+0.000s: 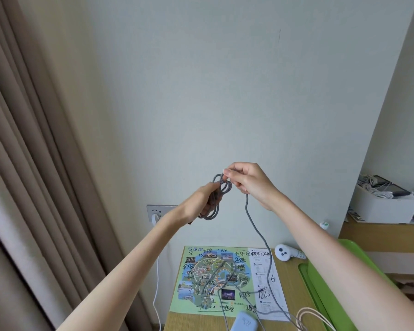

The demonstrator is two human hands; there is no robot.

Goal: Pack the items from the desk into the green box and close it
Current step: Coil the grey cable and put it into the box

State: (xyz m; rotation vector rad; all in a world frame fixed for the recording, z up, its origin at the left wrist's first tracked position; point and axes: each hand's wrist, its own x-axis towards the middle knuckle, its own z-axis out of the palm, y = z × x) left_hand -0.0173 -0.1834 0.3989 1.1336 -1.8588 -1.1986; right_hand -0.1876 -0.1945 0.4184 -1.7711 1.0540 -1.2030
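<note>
Now, up in front of the wall, the left hand has its grip curled round a bundle of loops of grey cable. Just beside it the right hand pinches the cable's top strand between thumb and fingertips, grip pressed tight on it. From there the tail drops to the worktop and trails across the map. Further right lies a white controller, then the green box, partly hidden behind the right forearm.
</note>
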